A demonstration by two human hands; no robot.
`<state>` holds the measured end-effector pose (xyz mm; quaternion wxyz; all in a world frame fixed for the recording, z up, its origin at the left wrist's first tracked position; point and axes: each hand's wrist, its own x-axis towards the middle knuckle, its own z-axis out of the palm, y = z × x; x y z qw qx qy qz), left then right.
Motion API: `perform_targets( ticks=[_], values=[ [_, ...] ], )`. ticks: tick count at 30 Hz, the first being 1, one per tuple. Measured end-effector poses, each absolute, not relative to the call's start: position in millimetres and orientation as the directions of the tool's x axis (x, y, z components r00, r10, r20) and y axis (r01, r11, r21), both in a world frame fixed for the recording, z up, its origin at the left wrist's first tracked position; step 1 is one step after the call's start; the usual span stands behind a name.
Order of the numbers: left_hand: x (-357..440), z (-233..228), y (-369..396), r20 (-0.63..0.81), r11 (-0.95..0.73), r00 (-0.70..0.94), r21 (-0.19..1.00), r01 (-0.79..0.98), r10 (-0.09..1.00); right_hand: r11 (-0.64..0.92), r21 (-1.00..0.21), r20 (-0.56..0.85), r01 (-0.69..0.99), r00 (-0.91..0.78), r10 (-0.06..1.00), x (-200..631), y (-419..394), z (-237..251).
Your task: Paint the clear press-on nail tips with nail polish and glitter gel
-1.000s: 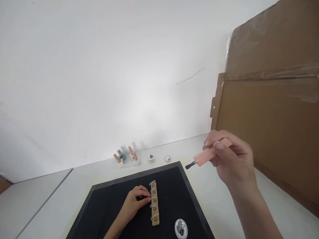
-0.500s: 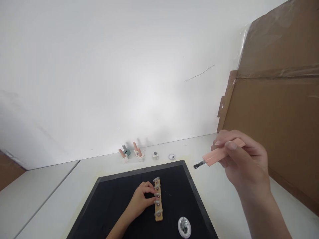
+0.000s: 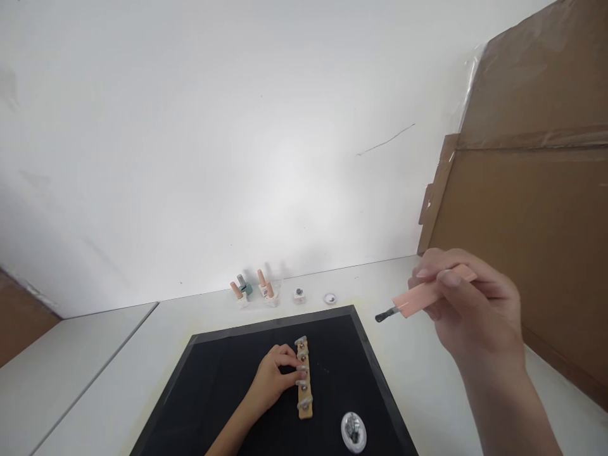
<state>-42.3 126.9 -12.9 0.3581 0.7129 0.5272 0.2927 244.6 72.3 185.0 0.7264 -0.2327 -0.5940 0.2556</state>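
The wooden strip [image 3: 306,379] lay on the black mat [image 3: 351,373], long axis running away from us, left of the pink-handled brush [image 3: 412,299] our right hand [image 3: 475,307] grasped; our nearer left hand [image 3: 273,377] touched it, pinching or not we couldn't tell.

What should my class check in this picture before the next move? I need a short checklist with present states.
1. Right hand gripping the peach handle: ok.
2. Brush bristles clear of the wooden strip: ok.
3. Left hand at the strip's middle: ok.
4. Oval object on the black mat: ok.
5. Every bottle tall-capped: not ok; one small bottle isn't.
6. Enough liquid on the bristles: cannot tell.
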Motion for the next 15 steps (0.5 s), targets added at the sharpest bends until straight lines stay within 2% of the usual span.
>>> perform_targets(
  ticks=[15],
  values=[
    [-48.4, -11.5, 127.5, 0.019, -0.171, 0.276, 0.824, 0.539, 0.961, 0.735, -0.672, 0.710, -0.092, 0.200, 0.675, 238.9, 67.3, 189.3]
  ],
)
